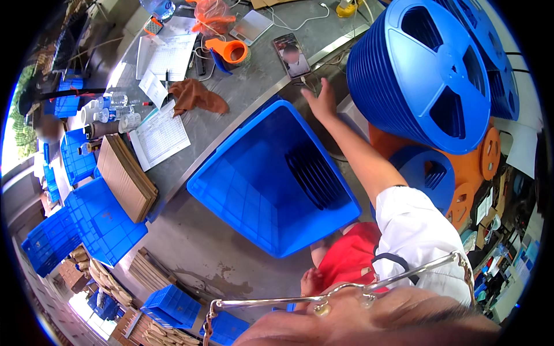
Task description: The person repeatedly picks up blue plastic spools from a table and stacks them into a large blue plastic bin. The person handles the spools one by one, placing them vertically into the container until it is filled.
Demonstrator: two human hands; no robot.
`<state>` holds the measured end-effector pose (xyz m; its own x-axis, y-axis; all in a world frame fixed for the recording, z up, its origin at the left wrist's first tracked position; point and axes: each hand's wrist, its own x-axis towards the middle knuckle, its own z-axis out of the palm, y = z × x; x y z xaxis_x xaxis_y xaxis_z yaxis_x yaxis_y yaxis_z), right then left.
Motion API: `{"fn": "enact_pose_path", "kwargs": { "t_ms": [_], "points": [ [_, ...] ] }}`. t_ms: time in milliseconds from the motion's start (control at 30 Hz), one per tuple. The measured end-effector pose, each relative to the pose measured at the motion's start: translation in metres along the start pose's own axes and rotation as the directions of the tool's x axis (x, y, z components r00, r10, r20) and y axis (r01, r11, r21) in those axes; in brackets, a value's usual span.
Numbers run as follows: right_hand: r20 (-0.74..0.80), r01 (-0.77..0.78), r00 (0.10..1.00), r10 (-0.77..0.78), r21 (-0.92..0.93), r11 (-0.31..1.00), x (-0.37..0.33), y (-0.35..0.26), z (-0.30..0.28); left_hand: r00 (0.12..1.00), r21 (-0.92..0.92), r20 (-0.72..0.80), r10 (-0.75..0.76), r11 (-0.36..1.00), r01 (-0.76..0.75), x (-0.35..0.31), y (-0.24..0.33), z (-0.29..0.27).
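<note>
My right hand is reached out past the rim of a large blue bin, just below a phone on the table. Its fingers are apart and nothing is in them. A white cable is plugged into the phone's near end. Inside the bin, several dark blue discs stand in a row against the right wall. By the red shorts, low in the view, is my left hand. Its fingers are partly hidden, and I cannot make out whether it holds anything.
A tall stack of blue plastic reels rises on the right, with orange reels beside it. The metal table carries papers, a brown cloth and an orange tape dispenser. Flat cardboard lies on blue crates at left.
</note>
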<state>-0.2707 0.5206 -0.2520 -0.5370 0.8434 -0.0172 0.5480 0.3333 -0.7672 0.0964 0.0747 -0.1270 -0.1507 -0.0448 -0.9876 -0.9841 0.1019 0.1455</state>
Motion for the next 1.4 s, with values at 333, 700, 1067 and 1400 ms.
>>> {"fn": "enact_pose_path", "kwargs": {
  "t_ms": [333, 700, 1067, 1400],
  "points": [
    [0.521, -0.629, 0.775, 0.358, 0.58, 0.518, 0.08, 0.047, 0.044, 0.98, -0.286, -0.115, -0.162, 0.95, 0.123, 0.003, -0.039, 0.007],
    [0.574, -0.679, 0.726, 0.378, 0.687, 0.26, 0.072, 0.076, 0.043, 0.981, -0.259, -0.097, -0.166, 0.956, 0.136, 0.028, -0.068, -0.007],
    [0.868, -0.846, 0.496, -0.02, 0.477, -0.24, 0.051, 0.066, 0.026, 0.979, -0.24, -0.106, -0.174, 0.96, 0.145, 0.036, -0.076, -0.017],
    [0.806, -0.816, 0.562, -0.185, 0.503, -0.283, 0.041, 0.064, 0.013, 0.979, -0.217, -0.088, -0.183, 0.963, 0.161, 0.044, -0.086, -0.024]
  ]
}}
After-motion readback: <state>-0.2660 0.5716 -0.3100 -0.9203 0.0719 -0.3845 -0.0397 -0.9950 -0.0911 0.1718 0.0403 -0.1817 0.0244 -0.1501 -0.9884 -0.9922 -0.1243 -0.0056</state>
